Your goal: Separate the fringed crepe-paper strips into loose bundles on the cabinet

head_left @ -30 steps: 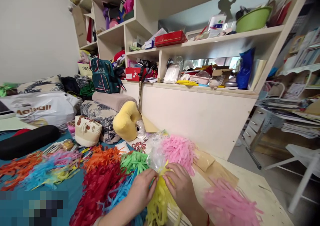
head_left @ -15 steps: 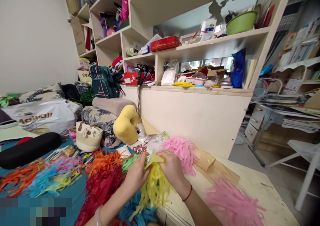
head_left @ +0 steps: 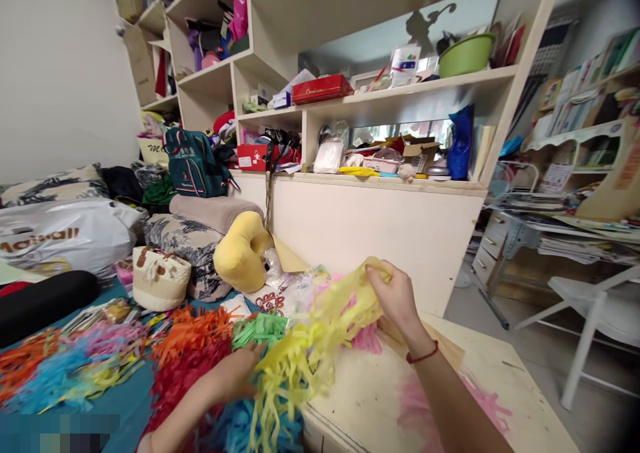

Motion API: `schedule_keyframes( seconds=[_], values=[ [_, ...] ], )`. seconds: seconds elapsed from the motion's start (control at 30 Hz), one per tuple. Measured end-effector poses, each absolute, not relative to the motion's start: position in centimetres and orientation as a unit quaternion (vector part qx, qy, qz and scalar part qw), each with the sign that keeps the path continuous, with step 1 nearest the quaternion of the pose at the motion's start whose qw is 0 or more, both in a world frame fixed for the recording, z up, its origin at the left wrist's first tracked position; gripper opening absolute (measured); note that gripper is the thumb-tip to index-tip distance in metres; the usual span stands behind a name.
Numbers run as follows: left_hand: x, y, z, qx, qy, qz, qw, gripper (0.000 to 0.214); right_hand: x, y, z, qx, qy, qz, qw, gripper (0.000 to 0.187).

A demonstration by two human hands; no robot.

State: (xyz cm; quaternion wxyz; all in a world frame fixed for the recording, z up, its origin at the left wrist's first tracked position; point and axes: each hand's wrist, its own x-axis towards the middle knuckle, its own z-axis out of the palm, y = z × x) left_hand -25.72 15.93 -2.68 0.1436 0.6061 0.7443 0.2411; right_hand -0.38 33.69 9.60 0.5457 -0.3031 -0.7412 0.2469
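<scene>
My right hand point(head_left: 395, 296) is raised over the wooden surface, its fingers pinching one end of a yellow tissue-paper fringe point(head_left: 320, 336). The sheet slants down to the left, with its cut strips hanging and partly blurred. At its lower left end is my left hand point(head_left: 235, 373), somewhat blurred, its fingertips closed on the sheet's corner. Green fringe point(head_left: 260, 328) lies just behind the left hand. Dark red fringe point(head_left: 185, 366) lies to its left, and blue fringe point(head_left: 235, 426) is below it. Pink fringe point(head_left: 367, 338) shows partly behind the yellow sheet.
A wooden top point(head_left: 500, 353) extends on the right, with blurred pink fringe point(head_left: 420, 399) behind my forearm. Orange fringe point(head_left: 185, 336), a small woven bag point(head_left: 160, 279) and a yellow cushion point(head_left: 240, 253) lie on the left. A packed shelf point(head_left: 400, 93) stands behind; a white chair point(head_left: 595, 306) is at right.
My hands have moved apart, the right one up and to the right, the left one down and to the left. The yellow fringe is now stretched out between them. The view has turned slightly right.
</scene>
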Motion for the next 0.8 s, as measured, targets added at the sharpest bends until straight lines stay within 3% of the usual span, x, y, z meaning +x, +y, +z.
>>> schedule_keyframes(
  seconds=[0.1, 0.2, 0.27, 0.4, 0.47, 0.57, 0.73, 0.8],
  values=[
    [-23.8, 17.0, 0.3, 0.627, 0.703, 0.317, 0.111, 0.071, 0.1, 32.4, 11.0, -0.292, -0.758, 0.236, 0.533, 0.017],
    [-18.9, 19.8, 3.0, 0.622, 0.572, 0.528, 0.083, 0.092, -0.5, 31.2, 11.7, -0.271, -0.778, 0.241, 0.513, 0.009],
    [-16.0, 22.4, 4.0, 0.612, 0.514, 0.597, 0.072, 0.102, -1.1, 31.0, 11.9, -0.253, -0.786, 0.257, 0.501, 0.012],
    [-15.8, 26.5, 4.9, 0.569, 0.494, 0.650, 0.094, 0.034, -1.0, 31.5, 12.0, -0.227, -0.774, 0.328, 0.491, 0.014],
    [-17.5, 26.9, 5.8, 0.571, 0.481, 0.658, 0.098, 0.020, -0.7, 31.8, 11.6, -0.217, -0.762, 0.386, 0.473, 0.013],
    [-19.5, 25.7, 8.2, 0.592, 0.456, 0.655, 0.110, 0.018, -1.1, 31.8, 10.6, -0.196, -0.738, 0.465, 0.447, 0.015],
    [-19.8, 23.9, 11.3, 0.643, 0.453, 0.596, 0.159, 0.047, -3.1, 32.1, 10.4, -0.173, -0.702, 0.517, 0.459, 0.019],
    [-20.1, 24.2, 11.8, 0.632, 0.470, 0.599, 0.145, 0.029, -3.6, 32.3, 10.6, -0.167, -0.701, 0.520, 0.459, 0.022]
  ],
)
